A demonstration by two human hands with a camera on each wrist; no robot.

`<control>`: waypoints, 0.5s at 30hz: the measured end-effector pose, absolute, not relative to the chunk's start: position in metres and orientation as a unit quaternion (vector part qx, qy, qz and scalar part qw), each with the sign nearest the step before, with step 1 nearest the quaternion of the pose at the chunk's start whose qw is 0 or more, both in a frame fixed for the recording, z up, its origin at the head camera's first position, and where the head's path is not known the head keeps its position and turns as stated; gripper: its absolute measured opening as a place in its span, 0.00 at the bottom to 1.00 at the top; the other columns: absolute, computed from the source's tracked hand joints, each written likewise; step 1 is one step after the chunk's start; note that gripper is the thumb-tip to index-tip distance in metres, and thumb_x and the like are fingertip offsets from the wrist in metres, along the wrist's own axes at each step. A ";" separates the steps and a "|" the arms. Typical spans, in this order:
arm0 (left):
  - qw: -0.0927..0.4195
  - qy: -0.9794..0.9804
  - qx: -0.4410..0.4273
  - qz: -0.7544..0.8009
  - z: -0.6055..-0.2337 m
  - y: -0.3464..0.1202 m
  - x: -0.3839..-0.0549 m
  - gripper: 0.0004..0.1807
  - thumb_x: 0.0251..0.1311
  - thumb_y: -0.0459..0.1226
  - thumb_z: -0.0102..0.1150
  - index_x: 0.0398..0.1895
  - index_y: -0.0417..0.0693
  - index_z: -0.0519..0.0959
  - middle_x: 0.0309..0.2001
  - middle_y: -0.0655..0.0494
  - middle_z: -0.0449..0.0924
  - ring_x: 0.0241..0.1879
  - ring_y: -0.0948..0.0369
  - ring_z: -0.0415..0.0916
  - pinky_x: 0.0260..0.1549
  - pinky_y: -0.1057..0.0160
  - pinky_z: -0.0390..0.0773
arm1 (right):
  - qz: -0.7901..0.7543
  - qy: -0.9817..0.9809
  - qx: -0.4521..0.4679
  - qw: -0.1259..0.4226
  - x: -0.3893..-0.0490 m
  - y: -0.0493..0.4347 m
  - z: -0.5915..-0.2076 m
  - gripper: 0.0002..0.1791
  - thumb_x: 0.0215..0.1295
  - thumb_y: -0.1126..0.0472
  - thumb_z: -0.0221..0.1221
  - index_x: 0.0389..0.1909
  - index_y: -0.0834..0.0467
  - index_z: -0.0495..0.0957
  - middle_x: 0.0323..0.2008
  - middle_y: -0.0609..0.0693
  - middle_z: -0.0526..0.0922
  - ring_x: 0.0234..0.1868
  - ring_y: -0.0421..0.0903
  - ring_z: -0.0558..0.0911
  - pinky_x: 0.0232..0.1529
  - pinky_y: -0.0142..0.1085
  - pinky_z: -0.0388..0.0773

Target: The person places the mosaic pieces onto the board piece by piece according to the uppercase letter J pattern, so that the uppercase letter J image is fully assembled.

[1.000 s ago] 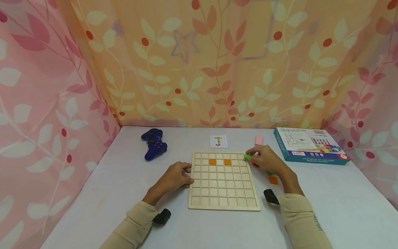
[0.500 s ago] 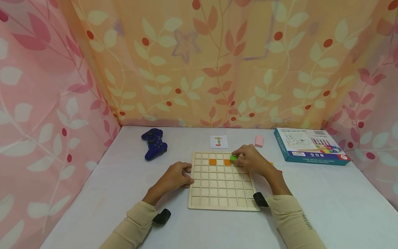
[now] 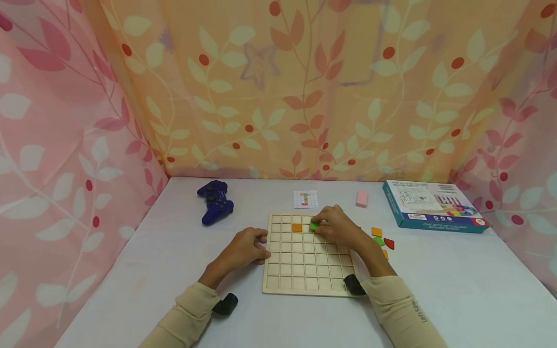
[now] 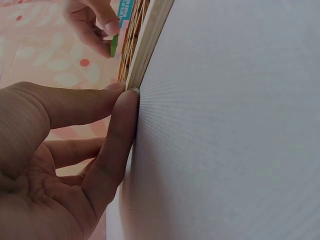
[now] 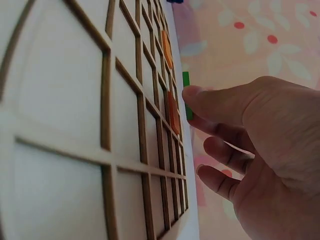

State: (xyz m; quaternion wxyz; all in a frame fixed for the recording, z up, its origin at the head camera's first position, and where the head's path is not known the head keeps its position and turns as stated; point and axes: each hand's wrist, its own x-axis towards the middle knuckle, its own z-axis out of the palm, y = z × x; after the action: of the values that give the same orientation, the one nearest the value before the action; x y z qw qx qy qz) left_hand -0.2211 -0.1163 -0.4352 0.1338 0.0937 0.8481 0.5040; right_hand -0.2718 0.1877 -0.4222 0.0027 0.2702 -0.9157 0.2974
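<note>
Tile (image 3: 314,225), bright green, hangs over the board (image 3: 304,258)

And it's a narrow grip from the right hand (image 3: 337,224), thumb and finger pinching the tile, up off the board near an orange tile (image 5: 173,111)! The left hand (image 3: 241,246) pinches the board's edge. Placing looks like the step; next probably calls for lining up, then lowering. The flat face runs roughly parallel to the board; fingers hide any long axis.

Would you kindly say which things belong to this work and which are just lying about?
Likely in use:
gridded board
green tile in the right hand
orange tiles on the board
loose tiles beside it
pattern card

Seemingly lying about:
blue game controller
pink block
printed box
</note>
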 end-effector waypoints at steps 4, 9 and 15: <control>0.133 0.847 0.096 0.505 -0.435 -0.117 -0.222 0.35 0.58 0.24 0.73 0.70 0.28 0.73 0.49 0.46 0.77 0.33 0.60 0.81 0.31 0.64 0.90 | 0.292 -0.915 0.279 0.020 -0.271 0.181 -0.422 0.12 0.67 0.69 0.67 0.50 0.65 0.89 0.48 0.59 0.86 0.47 0.55 0.72 0.47 0.42 0.72; 0.135 0.847 0.094 0.505 -0.436 -0.116 -0.221 0.36 0.58 0.24 0.73 0.70 0.28 0.73 0.49 0.46 0.77 0.32 0.60 0.82 0.31 0.63 0.90 | 0.285 -0.921 0.267 0.007 -0.268 0.176 -0.423 0.13 0.67 0.69 0.68 0.51 0.64 0.89 0.49 0.57 0.86 0.49 0.53 0.73 0.48 0.42 0.73; 0.135 0.850 0.086 0.502 -0.435 -0.115 -0.220 0.35 0.58 0.24 0.74 0.70 0.30 0.74 0.49 0.47 0.77 0.33 0.60 0.81 0.32 0.63 0.90 | 0.276 -0.925 0.260 -0.011 -0.266 0.173 -0.424 0.14 0.69 0.66 0.69 0.54 0.61 0.88 0.52 0.53 0.86 0.53 0.52 0.73 0.54 0.46 0.77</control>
State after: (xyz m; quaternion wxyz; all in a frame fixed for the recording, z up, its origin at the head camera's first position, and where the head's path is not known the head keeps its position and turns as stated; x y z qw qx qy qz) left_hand -0.2201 -0.1153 -0.4348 0.1353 0.0858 0.8502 0.5016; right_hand -0.2660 0.1728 -0.4238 -0.0105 0.2599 -0.9254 0.2755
